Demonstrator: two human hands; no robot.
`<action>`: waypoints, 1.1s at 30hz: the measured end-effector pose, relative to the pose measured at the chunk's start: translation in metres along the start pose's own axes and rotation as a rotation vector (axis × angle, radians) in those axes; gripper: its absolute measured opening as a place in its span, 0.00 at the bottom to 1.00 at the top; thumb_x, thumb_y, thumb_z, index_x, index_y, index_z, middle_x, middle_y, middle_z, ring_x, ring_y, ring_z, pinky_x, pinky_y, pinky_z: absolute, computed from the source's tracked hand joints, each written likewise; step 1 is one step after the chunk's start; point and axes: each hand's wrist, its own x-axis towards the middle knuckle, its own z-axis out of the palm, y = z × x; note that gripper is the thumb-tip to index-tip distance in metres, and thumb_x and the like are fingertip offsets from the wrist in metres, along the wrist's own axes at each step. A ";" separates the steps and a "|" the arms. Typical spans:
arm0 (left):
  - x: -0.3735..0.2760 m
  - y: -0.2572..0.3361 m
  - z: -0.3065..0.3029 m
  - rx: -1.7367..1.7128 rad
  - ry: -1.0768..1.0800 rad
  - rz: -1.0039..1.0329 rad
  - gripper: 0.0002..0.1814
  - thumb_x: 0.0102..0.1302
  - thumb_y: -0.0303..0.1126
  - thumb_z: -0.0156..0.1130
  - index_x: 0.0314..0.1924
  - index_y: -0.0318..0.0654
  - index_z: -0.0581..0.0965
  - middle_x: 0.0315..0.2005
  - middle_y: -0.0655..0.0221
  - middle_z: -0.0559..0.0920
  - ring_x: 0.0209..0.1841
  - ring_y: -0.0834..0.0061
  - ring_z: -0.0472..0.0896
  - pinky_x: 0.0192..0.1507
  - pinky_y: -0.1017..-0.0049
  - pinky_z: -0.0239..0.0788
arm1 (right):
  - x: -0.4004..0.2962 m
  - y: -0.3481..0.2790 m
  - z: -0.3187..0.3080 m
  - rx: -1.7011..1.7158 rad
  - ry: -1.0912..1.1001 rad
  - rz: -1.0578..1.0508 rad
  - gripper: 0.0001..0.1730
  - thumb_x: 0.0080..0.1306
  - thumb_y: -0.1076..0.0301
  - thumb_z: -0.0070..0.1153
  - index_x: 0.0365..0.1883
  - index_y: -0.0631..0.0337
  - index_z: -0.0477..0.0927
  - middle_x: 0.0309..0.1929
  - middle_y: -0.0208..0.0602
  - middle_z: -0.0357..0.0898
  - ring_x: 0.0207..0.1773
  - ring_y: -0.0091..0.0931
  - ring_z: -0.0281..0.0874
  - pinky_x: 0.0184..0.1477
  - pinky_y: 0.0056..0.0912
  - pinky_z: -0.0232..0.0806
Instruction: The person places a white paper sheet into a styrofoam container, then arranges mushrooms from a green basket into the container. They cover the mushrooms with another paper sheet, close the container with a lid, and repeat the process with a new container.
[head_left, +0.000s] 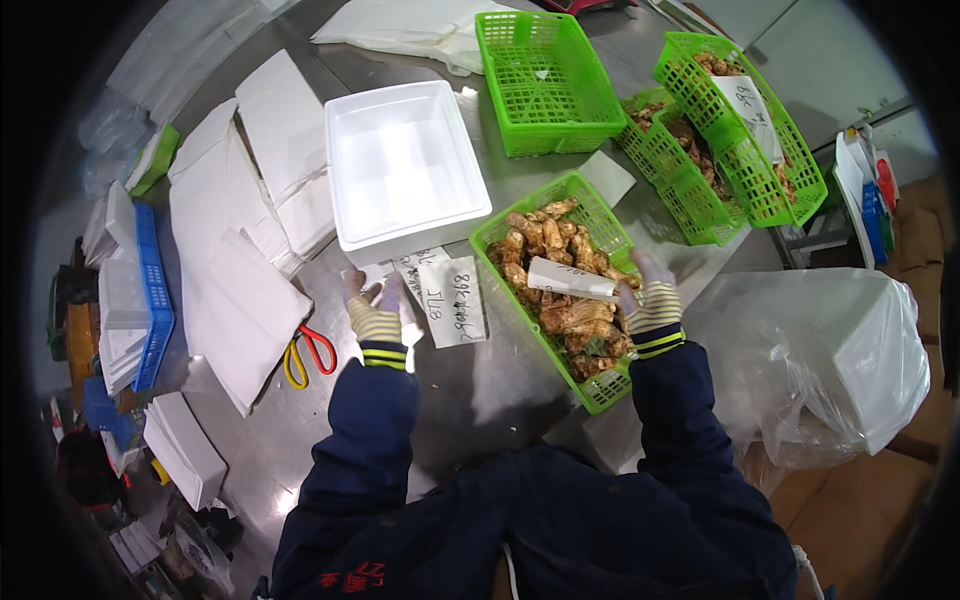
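Observation:
In striped knit gloves, my left hand (375, 309) is at the near edge of a white foam box (405, 161), over small paper slips, its fingers apart. My right hand (654, 300) is at the right side of a green plastic basket (529, 330) of brown, soil-marked mushrooms (581, 319). Its fingers touch or nearly touch the end of a curled paper slip (574, 280) lying on the mushrooms; whether they grip it I cannot tell. Handwritten paper sheets (457, 300) lie between my hands, just left of the basket.
Scissors (309, 355) with red and yellow handles lie beside white paper stacks (217, 300). An empty green basket (551, 82) stands behind, filled baskets (810, 180) at the back right. A plastic-wrapped white box (877, 360) is at the right, a blue crate (154, 300) at the left.

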 end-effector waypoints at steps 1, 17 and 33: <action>0.021 0.001 -0.003 -0.021 0.065 0.013 0.46 0.49 0.35 0.74 0.64 0.28 0.58 0.58 0.47 0.66 0.49 0.61 0.73 0.49 0.65 0.71 | 0.008 0.007 0.002 -0.096 0.052 0.011 0.33 0.56 0.69 0.60 0.61 0.58 0.67 0.53 0.50 0.73 0.54 0.45 0.70 0.58 0.43 0.63; 0.048 0.046 -0.209 -0.012 -0.078 0.048 0.19 0.61 0.26 0.57 0.53 0.31 0.72 0.37 0.61 0.81 0.38 0.73 0.78 0.41 0.76 0.72 | -0.005 0.092 -0.012 0.141 -0.396 0.020 0.12 0.60 0.67 0.57 0.40 0.64 0.81 0.32 0.37 0.84 0.34 0.24 0.78 0.41 0.30 0.69; -0.245 -0.178 -0.568 0.113 0.310 -0.290 0.18 0.60 0.28 0.59 0.51 0.29 0.73 0.39 0.62 0.80 0.39 0.76 0.76 0.45 0.75 0.69 | -0.126 -0.225 0.160 0.336 -0.861 0.020 0.19 0.62 0.57 0.56 0.44 0.62 0.81 0.33 0.46 0.83 0.35 0.35 0.80 0.41 0.33 0.69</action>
